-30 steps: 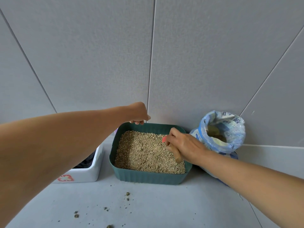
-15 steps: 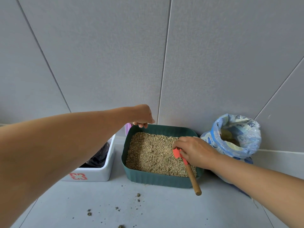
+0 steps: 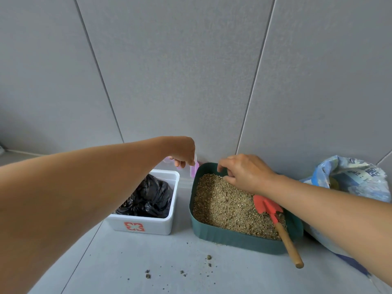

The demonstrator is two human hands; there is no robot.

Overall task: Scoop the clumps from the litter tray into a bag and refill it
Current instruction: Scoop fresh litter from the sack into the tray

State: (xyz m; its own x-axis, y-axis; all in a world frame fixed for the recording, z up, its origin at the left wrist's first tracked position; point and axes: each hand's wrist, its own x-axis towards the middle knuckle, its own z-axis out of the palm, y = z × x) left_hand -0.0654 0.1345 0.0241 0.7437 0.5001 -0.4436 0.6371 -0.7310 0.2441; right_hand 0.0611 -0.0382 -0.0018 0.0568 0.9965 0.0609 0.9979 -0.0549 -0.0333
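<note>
Left hand (image 3: pixel 182 154) grips pink container (image 3: pixel 195 169); right hand (image 3: pixel 244 172) loose over litter tray (image 3: pixel 233 237).

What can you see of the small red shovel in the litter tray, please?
The shovel has a pointed red blade and neck, metal by the look, and a light wooden handle. It lies tilted: blade on the litter in the right part of the green tray, handle resting over the near rim and jutting out above the floor. No hand holds it.
</note>
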